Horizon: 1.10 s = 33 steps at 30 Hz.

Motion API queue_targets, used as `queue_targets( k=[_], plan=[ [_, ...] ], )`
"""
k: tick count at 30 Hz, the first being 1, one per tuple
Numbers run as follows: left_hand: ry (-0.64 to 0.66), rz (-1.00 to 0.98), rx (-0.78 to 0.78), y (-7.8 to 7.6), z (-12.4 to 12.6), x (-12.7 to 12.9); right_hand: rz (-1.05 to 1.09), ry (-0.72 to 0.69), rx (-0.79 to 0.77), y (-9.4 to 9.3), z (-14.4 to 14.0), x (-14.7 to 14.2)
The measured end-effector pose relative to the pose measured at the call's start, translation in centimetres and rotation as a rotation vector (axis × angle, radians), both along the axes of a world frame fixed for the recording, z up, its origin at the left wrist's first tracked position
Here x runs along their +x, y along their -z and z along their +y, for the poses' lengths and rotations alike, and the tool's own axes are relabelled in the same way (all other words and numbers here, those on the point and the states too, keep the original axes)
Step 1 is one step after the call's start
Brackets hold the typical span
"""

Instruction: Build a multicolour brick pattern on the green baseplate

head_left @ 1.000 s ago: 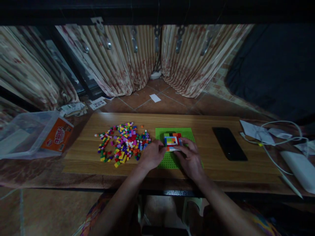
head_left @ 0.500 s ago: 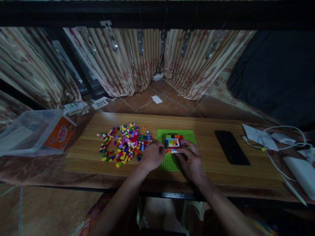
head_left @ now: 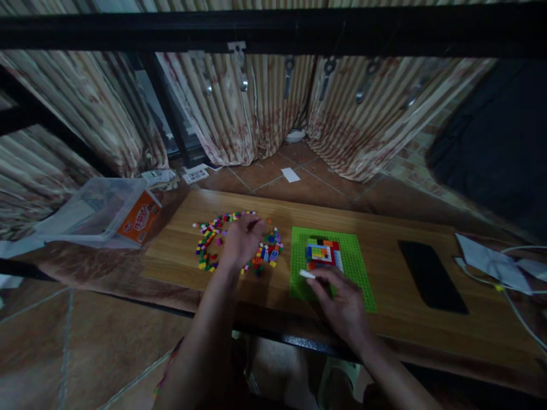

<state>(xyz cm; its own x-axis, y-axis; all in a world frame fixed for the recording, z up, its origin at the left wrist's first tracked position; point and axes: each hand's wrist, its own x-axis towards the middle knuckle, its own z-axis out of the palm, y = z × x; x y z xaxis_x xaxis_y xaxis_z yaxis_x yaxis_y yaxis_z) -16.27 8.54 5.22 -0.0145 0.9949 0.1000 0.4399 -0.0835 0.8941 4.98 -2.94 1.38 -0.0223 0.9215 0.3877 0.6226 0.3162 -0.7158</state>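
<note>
Loose bricks (head_left: 239,245) crowd the left, phone (head_left: 431,277) blocks the right; bare table (head_left: 384,239) between green baseplate (head_left: 354,262) and phone.

Two hands, one green baseplate (head_left: 357,267), one loose-brick pile (head_left: 265,250), one black phone (head_left: 431,277), one plastic box (head_left: 98,212).

**Two bare hands, left stretched farther forward than right**

The left forearm runs from the bottom edge toward twelve o'clock, ending in the left hand (head_left: 241,242), palm down, fingers curled loosely downward. The right forearm enters from five o'clock, angling toward eleven. The right hand (head_left: 342,299) lies palm down, nearer the body, fingertips pinched together.
</note>
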Motion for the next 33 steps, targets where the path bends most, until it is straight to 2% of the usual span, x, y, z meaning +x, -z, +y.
queue_targets(
  k=[3,6,9,13,17,23,33],
  plan=[
    [-0.147,-0.092,0.023,-0.2,0.5,-2.5,-0.058,-0.083,-0.112,0.6,0.1,-3.6],
    [-0.172,-0.112,0.036,-0.2,0.2,-3.6,-0.161,-0.096,-0.176,1.5,0.9,-6.3],
    [-0.186,-0.097,0.036,-0.6,-0.2,-3.9,-0.22,-0.073,-0.144,2.0,2.1,-7.6],
    [-0.199,-0.035,0.041,-1.4,-0.3,-4.2,-0.265,-0.016,-0.079,1.8,4.1,-8.5],
    [-0.218,-0.024,0.052,-1.8,-0.3,-4.5,-0.343,-0.02,-0.083,1.6,5.8,-9.0],
    [-0.21,-0.032,0.072,-2.1,-0.6,-5.2,-0.397,0.028,-0.057,1.6,6.1,-7.9],
    [-0.209,-0.006,0.053,-2.6,-0.9,-5.2,-0.56,-0.102,-0.091,1.2,7.5,-8.5]
  ],
)
